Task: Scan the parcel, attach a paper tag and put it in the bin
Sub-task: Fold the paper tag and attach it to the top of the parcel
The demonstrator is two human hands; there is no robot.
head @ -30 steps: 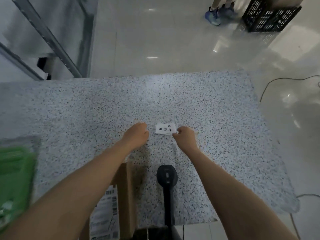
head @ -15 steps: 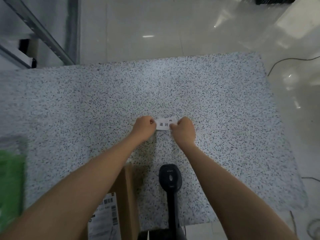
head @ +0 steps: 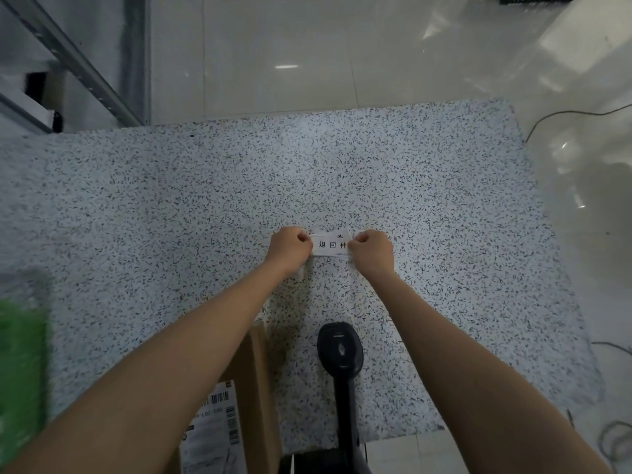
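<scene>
The table (head: pixel 410 186) is bare at its middle; the parcel (head: pixel 253 388), a stiff carton, likely light, stands at the near edge by the scanner (head: pixel 340 350); left hand (head: pixel 289 249) and right hand (head: pixel 371 253) pinch the tag (head: pixel 330 244) by its ends; thin, tearable paper, best held at the edges.

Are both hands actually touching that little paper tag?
Touching. The head view shows the left hand and right hand pinching opposite ends of the paper tag.

Speckled table (head: pixel 376 172), cardboard parcel (head: pixel 254 388), scanner stand (head: pixel 340 350), paper tag (head: pixel 330 244)
</scene>
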